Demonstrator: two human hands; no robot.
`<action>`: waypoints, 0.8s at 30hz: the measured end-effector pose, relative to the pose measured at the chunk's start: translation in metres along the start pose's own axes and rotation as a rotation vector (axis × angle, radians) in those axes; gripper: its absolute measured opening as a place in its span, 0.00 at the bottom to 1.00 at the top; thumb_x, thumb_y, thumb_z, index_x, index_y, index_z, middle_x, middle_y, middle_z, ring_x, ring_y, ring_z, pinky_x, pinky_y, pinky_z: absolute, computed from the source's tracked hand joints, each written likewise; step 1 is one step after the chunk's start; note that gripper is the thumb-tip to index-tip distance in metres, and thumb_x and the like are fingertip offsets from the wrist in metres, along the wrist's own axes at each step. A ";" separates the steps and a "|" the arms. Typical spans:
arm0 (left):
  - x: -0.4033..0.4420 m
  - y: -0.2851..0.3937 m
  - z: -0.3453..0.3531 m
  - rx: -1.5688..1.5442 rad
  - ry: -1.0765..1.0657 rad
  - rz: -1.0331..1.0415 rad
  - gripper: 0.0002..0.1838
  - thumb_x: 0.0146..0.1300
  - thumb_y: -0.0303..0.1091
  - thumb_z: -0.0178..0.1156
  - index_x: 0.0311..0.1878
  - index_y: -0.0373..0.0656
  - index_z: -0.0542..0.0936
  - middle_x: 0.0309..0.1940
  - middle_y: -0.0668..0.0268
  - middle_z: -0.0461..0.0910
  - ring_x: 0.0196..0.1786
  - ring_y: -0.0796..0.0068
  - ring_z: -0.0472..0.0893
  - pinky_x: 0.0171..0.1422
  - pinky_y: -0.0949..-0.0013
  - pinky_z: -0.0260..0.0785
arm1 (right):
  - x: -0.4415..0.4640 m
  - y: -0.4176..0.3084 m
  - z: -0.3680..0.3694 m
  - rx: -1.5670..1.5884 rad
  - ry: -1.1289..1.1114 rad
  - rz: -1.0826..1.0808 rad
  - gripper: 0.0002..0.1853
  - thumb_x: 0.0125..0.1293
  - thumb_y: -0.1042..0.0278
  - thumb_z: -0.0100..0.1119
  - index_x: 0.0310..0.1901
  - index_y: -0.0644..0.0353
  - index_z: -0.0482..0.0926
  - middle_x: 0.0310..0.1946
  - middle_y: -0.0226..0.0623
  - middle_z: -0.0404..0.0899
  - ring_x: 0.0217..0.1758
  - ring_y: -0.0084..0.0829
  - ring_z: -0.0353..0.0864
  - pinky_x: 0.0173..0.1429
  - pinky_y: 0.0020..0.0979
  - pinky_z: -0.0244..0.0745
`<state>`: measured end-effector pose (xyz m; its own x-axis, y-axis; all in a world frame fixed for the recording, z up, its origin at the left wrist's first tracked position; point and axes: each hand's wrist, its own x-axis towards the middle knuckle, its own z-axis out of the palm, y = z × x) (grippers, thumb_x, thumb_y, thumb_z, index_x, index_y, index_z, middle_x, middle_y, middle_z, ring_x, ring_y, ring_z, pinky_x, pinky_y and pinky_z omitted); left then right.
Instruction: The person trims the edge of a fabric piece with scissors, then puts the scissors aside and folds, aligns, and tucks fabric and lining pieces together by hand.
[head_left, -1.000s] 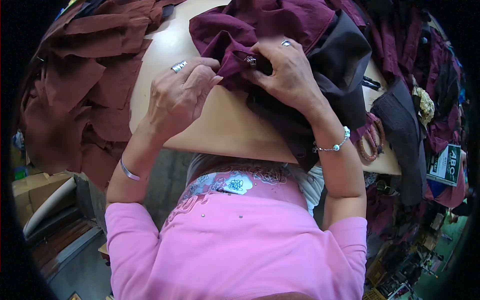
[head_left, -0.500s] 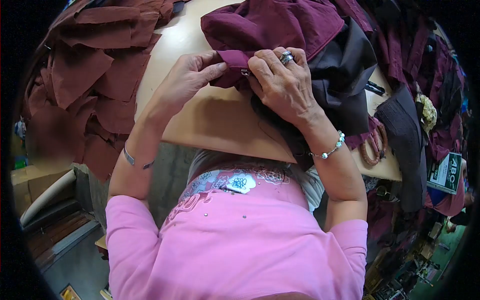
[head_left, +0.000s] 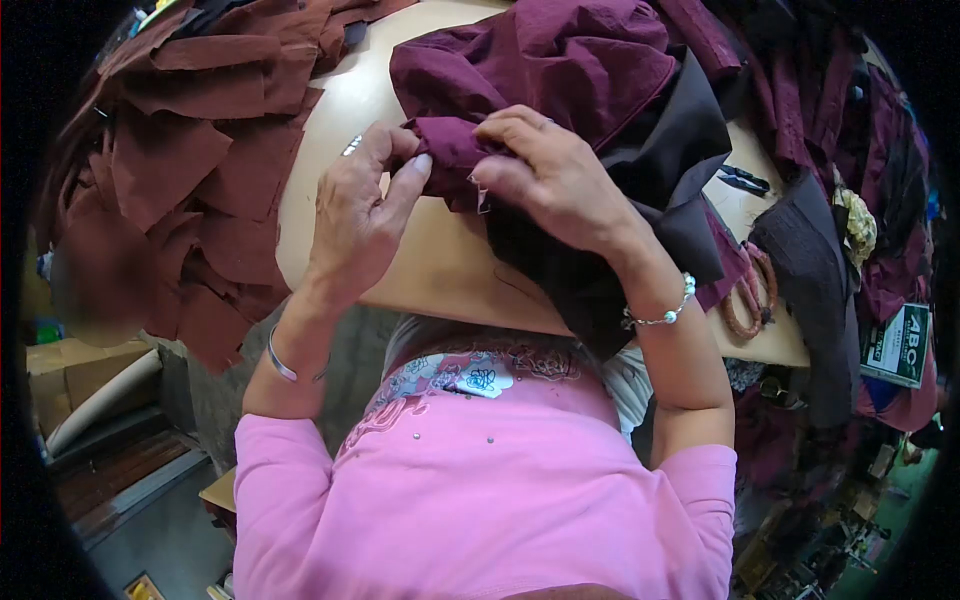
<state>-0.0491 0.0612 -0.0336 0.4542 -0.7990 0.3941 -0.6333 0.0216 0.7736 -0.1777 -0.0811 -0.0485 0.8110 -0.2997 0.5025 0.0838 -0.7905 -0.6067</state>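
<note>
From my remote seat, the head view shows a maroon cloth heaped on the counter, its gathered end toward the near edge and between two hands. The left hand pinches a fold with thumb and forefinger; the fingers of the right hand are drawn in narrowly on the same fold, though I cannot tell what lies beneath them. I judge that this two-sided grip keeps the short span steady while the counter bears the bulk beyond. A small metal piece hangs just beside the right thumb; I take it for a fastener. Dark cloth bunches beside the maroon and droops over the near edge; I judge it the closest obstruction to the right forearm. Brown pieces overlap along the left edge. Near the right edge lies a black tool and, toward the near right corner, a brown loop; a grey strip hangs over that edge.
</note>
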 end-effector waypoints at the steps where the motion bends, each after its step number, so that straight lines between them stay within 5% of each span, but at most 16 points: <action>1: -0.001 -0.003 0.001 -0.085 -0.007 -0.047 0.05 0.53 0.26 0.58 0.32 0.36 0.73 0.28 0.58 0.76 0.28 0.68 0.74 0.38 0.70 0.65 | 0.004 0.003 -0.003 0.201 0.002 0.019 0.16 0.60 0.56 0.53 0.39 0.62 0.75 0.39 0.42 0.74 0.43 0.42 0.76 0.46 0.34 0.70; 5: -0.002 0.008 0.001 0.038 -0.039 0.141 0.05 0.53 0.25 0.58 0.30 0.36 0.73 0.29 0.58 0.77 0.32 0.67 0.75 0.42 0.69 0.65 | 0.020 0.021 0.000 0.041 -0.007 -0.147 0.13 0.59 0.68 0.49 0.43 0.61 0.75 0.41 0.44 0.76 0.47 0.43 0.74 0.51 0.36 0.69; 8: 0.001 0.011 -0.002 0.127 -0.068 0.259 0.04 0.52 0.25 0.58 0.30 0.36 0.74 0.29 0.59 0.78 0.36 0.66 0.76 0.46 0.67 0.65 | 0.030 0.023 -0.008 -0.064 -0.201 -0.067 0.13 0.54 0.73 0.48 0.41 0.62 0.75 0.38 0.46 0.77 0.46 0.45 0.75 0.49 0.39 0.70; 12: 0.002 0.006 -0.002 -0.035 -0.012 0.022 0.05 0.55 0.27 0.59 0.32 0.35 0.76 0.29 0.62 0.78 0.37 0.74 0.76 0.45 0.71 0.66 | 0.022 0.019 0.013 -0.218 0.091 -0.123 0.06 0.53 0.75 0.46 0.33 0.62 0.72 0.29 0.45 0.77 0.35 0.47 0.77 0.39 0.42 0.73; 17: 0.007 -0.004 0.007 -0.513 -0.042 -0.295 0.09 0.60 0.32 0.58 0.34 0.32 0.76 0.29 0.65 0.78 0.35 0.83 0.74 0.41 0.76 0.67 | 0.017 0.016 0.013 -0.315 0.142 -0.145 0.04 0.54 0.75 0.45 0.31 0.62 0.71 0.27 0.44 0.76 0.32 0.42 0.78 0.35 0.38 0.74; 20: 0.007 -0.016 0.003 -0.437 -0.134 -0.238 0.08 0.59 0.30 0.58 0.33 0.33 0.75 0.30 0.64 0.78 0.36 0.82 0.74 0.41 0.74 0.67 | 0.015 0.026 0.013 -0.371 0.124 -0.115 0.04 0.55 0.75 0.45 0.31 0.62 0.71 0.26 0.43 0.76 0.32 0.42 0.78 0.36 0.38 0.74; 24: 0.003 0.003 0.007 0.090 0.052 0.204 0.06 0.55 0.27 0.60 0.31 0.36 0.74 0.32 0.60 0.79 0.36 0.75 0.77 0.42 0.74 0.67 | 0.016 0.032 0.004 -0.440 0.071 0.039 0.07 0.57 0.74 0.48 0.37 0.60 0.74 0.28 0.47 0.77 0.34 0.45 0.77 0.36 0.39 0.72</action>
<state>-0.0539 0.0552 -0.0337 0.3411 -0.7512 0.5652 -0.7677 0.1243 0.6286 -0.1593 -0.1089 -0.0622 0.7653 -0.3580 0.5349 -0.2134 -0.9252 -0.3138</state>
